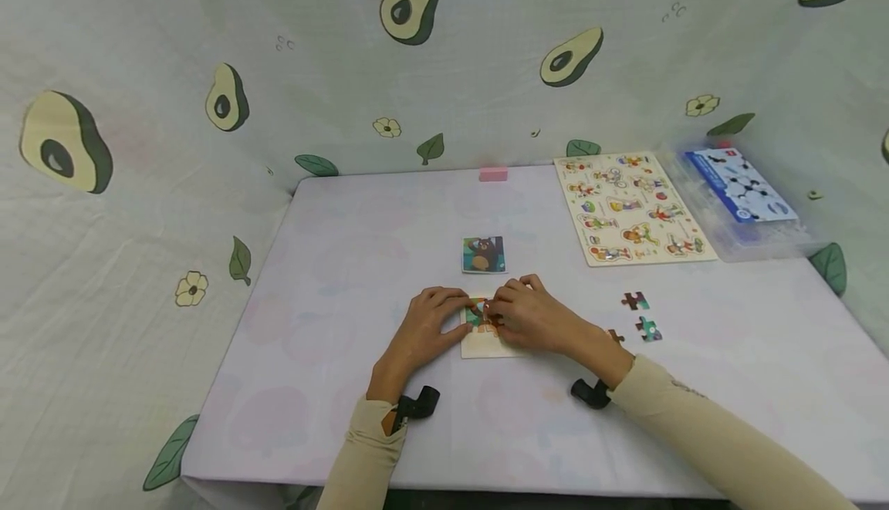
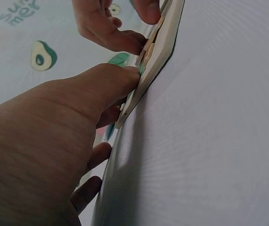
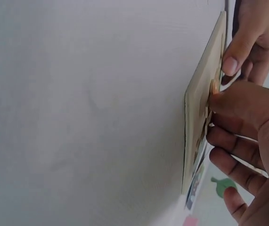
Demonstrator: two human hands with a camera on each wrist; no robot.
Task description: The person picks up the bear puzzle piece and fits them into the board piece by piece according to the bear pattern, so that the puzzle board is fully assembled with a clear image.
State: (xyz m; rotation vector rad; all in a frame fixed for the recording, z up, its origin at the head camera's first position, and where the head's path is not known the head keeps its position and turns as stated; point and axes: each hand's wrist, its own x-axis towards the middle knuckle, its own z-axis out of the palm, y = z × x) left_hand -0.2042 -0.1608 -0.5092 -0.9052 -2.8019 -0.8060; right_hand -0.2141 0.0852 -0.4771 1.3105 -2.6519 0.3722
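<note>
Right grip [image 1: 533, 317] pinches a piece [image 3: 215, 86] over the board [image 1: 485, 349], left grip [image 1: 425, 326] spread on its left edge.

a square blue-green card [image 1: 484, 255] with a brown bear lies behind the cream rectangular wooden puzzle board [image 1: 481, 349]; right of the board, brown-and-teal jigsaw pieces [image 1: 649, 329].

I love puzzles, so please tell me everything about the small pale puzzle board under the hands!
The small, pale, wooden-looking puzzle board is thin and straight-edged. It lies face up on the white, faintly patterned tablecloth. Green, brown and orange jigsaw pieces sit on its far part; its near strip is bare. The left hand touches its left side; the right hand works at the pieces, hiding its far right corner.
</note>
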